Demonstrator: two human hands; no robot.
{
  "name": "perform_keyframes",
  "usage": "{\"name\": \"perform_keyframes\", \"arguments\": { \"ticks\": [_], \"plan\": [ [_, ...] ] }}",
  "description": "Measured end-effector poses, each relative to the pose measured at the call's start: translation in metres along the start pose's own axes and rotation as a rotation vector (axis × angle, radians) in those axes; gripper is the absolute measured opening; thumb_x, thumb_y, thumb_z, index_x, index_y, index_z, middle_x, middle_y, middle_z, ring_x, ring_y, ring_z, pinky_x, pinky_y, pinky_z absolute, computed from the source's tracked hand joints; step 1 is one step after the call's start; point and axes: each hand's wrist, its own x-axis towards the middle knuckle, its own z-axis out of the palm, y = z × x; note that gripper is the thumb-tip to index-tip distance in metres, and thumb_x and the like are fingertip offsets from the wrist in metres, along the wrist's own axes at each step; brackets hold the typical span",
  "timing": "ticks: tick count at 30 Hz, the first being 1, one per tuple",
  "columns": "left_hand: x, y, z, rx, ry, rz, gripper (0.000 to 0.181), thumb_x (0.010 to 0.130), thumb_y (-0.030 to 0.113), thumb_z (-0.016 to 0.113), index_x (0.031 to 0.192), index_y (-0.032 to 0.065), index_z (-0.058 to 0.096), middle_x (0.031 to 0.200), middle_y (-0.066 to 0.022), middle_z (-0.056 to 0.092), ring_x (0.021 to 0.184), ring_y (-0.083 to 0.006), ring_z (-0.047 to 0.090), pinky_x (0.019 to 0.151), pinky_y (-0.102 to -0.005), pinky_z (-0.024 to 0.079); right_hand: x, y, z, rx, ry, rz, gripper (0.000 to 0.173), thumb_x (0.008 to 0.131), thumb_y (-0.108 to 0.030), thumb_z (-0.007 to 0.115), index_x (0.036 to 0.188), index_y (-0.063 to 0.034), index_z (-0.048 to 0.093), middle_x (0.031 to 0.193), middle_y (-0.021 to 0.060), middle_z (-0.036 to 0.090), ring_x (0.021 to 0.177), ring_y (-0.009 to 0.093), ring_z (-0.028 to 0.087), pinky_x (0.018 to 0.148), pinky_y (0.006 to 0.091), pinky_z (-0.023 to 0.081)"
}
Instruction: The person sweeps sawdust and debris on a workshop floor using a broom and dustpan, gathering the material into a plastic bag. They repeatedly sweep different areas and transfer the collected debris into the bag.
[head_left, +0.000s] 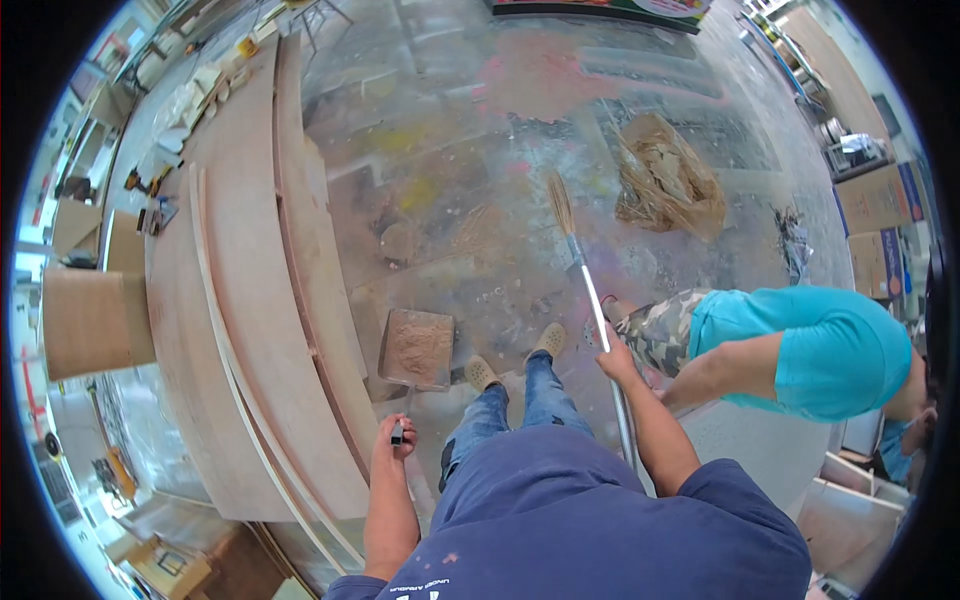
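Note:
My left hand (397, 436) is closed around the end of a handle, which runs to a dustpan (416, 349). A heap of brown sawdust (417, 346) lies in the dustpan, beside my left shoe. My right hand (617, 358) grips the metal pole of a broom (595, 296). The broom's straw bristles (559, 202) point away from me, over the paint-stained floor (480, 187). Faint dust streaks (480, 225) mark the floor left of the bristles.
A crumpled clear bag (667, 176) with material inside lies beyond the broom. At my right a person in a turquoise shirt (817, 352) bends close to the pole. Wide wooden panels (247, 300) stretch along my left, with thin strips (217, 330) on top. Cardboard boxes (877, 199) stand far right.

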Motion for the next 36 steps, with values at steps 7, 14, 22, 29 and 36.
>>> {"name": "perform_keyframes", "arguments": {
  "ticks": [7,14,22,29,36],
  "plan": [
    [0.084,0.027,0.096,0.183,0.044,-0.014,0.011,0.083,0.014,0.061,0.086,0.0092,0.052,0.068,-0.0042,0.054,0.06,-0.0166,0.053,0.048,-0.0253,0.043,-0.053,0.025,0.013,-0.336,-0.406,0.0,0.076,0.073,-0.012,0.062,0.144,-0.0229,0.037,0.109,0.0247,0.065,0.101,0.042,0.063,0.086,0.0492,0.05],
    [0.141,0.038,0.175,0.308,0.293,0.108,0.011,0.084,0.012,0.052,0.075,0.0085,0.046,0.058,-0.0019,0.05,0.047,-0.0136,0.048,0.038,-0.0233,0.039,-0.167,0.028,-0.031,-0.007,-0.338,-0.186,0.073,0.071,-0.011,0.062,0.141,-0.0223,0.044,0.106,0.0253,0.065,0.099,0.042,0.063,0.086,0.0492,0.049],
    [0.144,0.056,0.195,0.284,0.337,0.065,0.016,0.087,0.012,0.047,0.072,0.008,0.042,0.056,-0.002,0.049,0.043,-0.0125,0.047,0.036,-0.0221,0.041,-0.001,-0.041,-0.009,-0.151,-0.163,-0.084,0.078,0.072,-0.007,0.058,0.145,-0.0231,0.036,0.1,0.0279,0.065,0.097,0.044,0.063,0.085,0.0479,0.05],
    [0.154,0.092,0.147,0.033,0.171,0.047,0.011,0.083,0.007,0.053,0.079,-0.0007,0.046,0.068,-0.011,0.054,0.056,-0.0216,0.058,0.047,-0.0301,0.053,-0.043,-0.053,0.029,-0.434,-0.574,-0.044,0.076,0.076,-0.013,0.061,0.146,-0.0244,0.033,0.111,0.0235,0.064,0.101,0.039,0.064,0.086,0.0488,0.051],
    [0.155,0.095,0.123,-0.033,0.218,-0.292,0.007,0.086,0.003,0.048,0.087,-0.0032,0.051,0.067,-0.0063,0.053,0.048,-0.0135,0.052,0.045,-0.0278,0.051,-0.114,-0.019,-0.014,-0.149,-0.665,-0.025,0.079,0.072,-0.012,0.059,0.147,-0.0214,0.037,0.113,0.0242,0.064,0.105,0.038,0.062,0.089,0.0441,0.049]
  ]
}}
